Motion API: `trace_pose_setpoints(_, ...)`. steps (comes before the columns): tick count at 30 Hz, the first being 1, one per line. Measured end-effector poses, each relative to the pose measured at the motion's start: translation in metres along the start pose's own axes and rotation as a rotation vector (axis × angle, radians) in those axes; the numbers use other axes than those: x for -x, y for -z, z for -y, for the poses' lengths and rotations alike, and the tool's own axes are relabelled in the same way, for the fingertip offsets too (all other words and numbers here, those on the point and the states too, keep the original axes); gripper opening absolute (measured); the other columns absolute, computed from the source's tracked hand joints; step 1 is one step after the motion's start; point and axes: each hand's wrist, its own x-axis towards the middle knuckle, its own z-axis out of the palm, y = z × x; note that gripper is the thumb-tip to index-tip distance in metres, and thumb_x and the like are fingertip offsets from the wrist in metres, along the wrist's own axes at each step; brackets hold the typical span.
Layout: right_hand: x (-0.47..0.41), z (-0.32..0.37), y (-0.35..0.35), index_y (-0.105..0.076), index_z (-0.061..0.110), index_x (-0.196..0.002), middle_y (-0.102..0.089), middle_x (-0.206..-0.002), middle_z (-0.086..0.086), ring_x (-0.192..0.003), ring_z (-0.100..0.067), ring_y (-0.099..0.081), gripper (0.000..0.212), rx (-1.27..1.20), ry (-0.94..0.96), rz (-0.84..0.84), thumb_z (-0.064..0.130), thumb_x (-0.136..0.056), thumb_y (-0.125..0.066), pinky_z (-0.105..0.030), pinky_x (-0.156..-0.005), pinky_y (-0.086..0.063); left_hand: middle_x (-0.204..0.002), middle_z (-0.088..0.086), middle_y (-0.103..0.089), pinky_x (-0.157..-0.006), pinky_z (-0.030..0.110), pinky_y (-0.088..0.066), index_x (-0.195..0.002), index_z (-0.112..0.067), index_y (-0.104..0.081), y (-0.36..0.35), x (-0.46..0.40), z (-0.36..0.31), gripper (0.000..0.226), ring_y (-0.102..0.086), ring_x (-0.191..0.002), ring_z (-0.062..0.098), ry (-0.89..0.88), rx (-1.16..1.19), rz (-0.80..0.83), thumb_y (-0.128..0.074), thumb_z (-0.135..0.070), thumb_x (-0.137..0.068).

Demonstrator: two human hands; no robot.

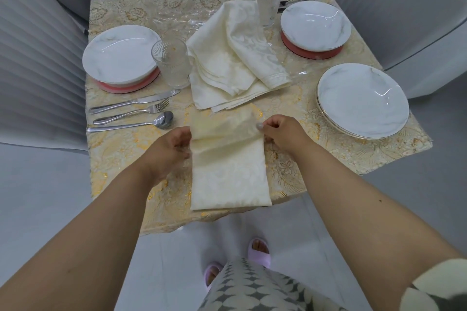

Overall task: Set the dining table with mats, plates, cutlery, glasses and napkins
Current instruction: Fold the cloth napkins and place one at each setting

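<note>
While the folded napkin [228, 171] lies at table edge, L hand [171, 149] & R hand [283, 134] each pinch its far fold, near napkin pile [232, 58].

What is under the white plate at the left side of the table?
Under the left plate lies a round red mat; only its near edge shows. The plate covers the rest of the mat.

I am looking down at a home dining room; a long table [328, 159] under a gold floral cloth carries marbled plates [362, 100] and laid cutlery [131, 113]; grey fabric-covered chairs [38, 58] flank both sides; pale floor tiles [50, 197] and lilac house slippers [259, 251] suggest a household.
</note>
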Motion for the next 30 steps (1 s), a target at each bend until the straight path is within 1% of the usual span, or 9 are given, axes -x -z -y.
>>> trace_pose_setpoints(3,-0.006,0.003,-0.005,-0.061,0.012,-0.078,-0.058,-0.067,-0.004,-0.055,-0.014,-0.048,0.024,0.014,-0.026,-0.026,0.031,-0.091,-0.064,-0.027,-0.053,-0.041,-0.120,-0.002,-0.064,-0.078,0.023,-0.051,-0.132,-0.016,-0.051,0.002,-0.006,0.004,0.063,-0.060,-0.109,0.011,0.016,0.014,-0.017,-0.053,0.020,-0.081)
trace_pose_setpoints(6,-0.009,0.003,-0.010,-0.057,0.016,-0.076,-0.059,-0.070,0.000,-0.065,-0.016,-0.055,0.022,0.036,-0.017,-0.048,0.032,-0.090,-0.065,-0.031,-0.063,-0.044,-0.112,0.004,-0.068,-0.075,0.029,-0.055,-0.126,-0.008,-0.051,-0.010,-0.014,0.001,0.046,-0.067,-0.098,0.018,0.037,0.103,-0.169,-0.068,0.003,-0.084)
trace_pose_setpoints(11,-0.011,0.005,-0.021,-0.062,-0.002,-0.114,-0.067,-0.111,-0.011,-0.100,-0.026,-0.063,0.050,0.004,-0.087,-0.048,0.036,-0.083,-0.072,-0.039,-0.093,-0.050,-0.104,0.011,-0.067,-0.080,0.042,-0.058,-0.112,-0.005,-0.059,-0.025,-0.028,-0.008,0.041,-0.069,-0.086,0.025,0.129,0.105,-0.431,-0.078,-0.014,-0.077)
trace_pose_setpoints(15,0.000,0.013,-0.012,-0.066,-0.003,-0.096,-0.070,-0.096,-0.014,-0.080,-0.024,-0.065,0.028,-0.413,-0.211,0.148,0.022,-0.085,-0.071,-0.026,-0.061,-0.051,-0.086,0.014,-0.071,-0.063,0.032,-0.060,-0.094,0.001,-0.066,-0.021,-0.019,-0.027,0.007,-0.070,-0.066,0.023,0.189,0.284,-0.264,-0.062,0.000,-0.087)
trace_pose_setpoints(20,0.007,0.047,0.023,-0.059,0.009,-0.084,-0.071,-0.078,0.002,-0.076,-0.013,-0.064,0.008,-0.667,0.084,0.176,0.011,-0.082,-0.067,-0.023,-0.071,-0.050,-0.088,0.003,-0.075,-0.075,0.025,-0.056,-0.101,-0.002,-0.065,-0.003,0.000,-0.076,0.014,-0.069,-0.083,0.016,-0.087,0.348,-0.061,-0.056,0.000,-0.090)
trace_pose_setpoints(24,0.018,0.078,0.048,-0.054,-0.009,-0.103,-0.068,-0.099,-0.011,-0.094,-0.023,-0.062,0.063,-0.619,0.323,0.242,0.026,-0.059,-0.085,-0.029,-0.084,-0.048,-0.102,0.012,-0.071,-0.091,0.028,-0.052,-0.109,0.008,-0.062,0.006,0.019,-0.105,0.034,-0.063,-0.090,0.014,-0.342,0.186,-0.127,-0.072,-0.006,-0.081)
trace_pose_setpoints(25,0.020,0.078,0.052,-0.051,-0.015,-0.107,-0.065,-0.102,-0.014,-0.097,-0.024,-0.059,0.076,-0.577,0.340,0.262,0.027,-0.056,-0.088,-0.031,-0.087,-0.047,-0.095,0.005,-0.072,-0.084,0.022,-0.051,-0.106,0.005,-0.064,0.007,0.022,-0.104,0.029,-0.062,-0.085,0.009,-0.379,0.139,-0.127,-0.073,-0.004,-0.079)
trace_pose_setpoints(28,0.024,0.058,0.058,-0.056,0.002,-0.083,-0.067,-0.077,0.005,-0.072,-0.006,-0.062,0.035,-0.384,0.323,0.305,0.003,-0.061,-0.082,-0.017,-0.069,-0.050,-0.060,-0.018,-0.065,-0.054,0.006,-0.040,-0.088,-0.013,-0.066,-0.006,0.036,-0.087,0.022,-0.053,-0.054,-0.008,-0.365,-0.028,-0.107,-0.066,0.008,-0.082)
trace_pose_setpoints(30,0.029,0.034,0.052,-0.055,0.009,-0.076,-0.064,-0.068,0.009,-0.064,-0.002,-0.059,0.027,-0.262,0.251,0.320,-0.015,-0.073,-0.067,-0.015,-0.063,-0.049,-0.056,-0.020,-0.062,-0.054,0.008,-0.040,-0.079,-0.015,-0.065,-0.017,0.042,-0.058,0.024,-0.053,-0.053,-0.009,-0.298,-0.180,-0.082,-0.067,0.008,-0.081)
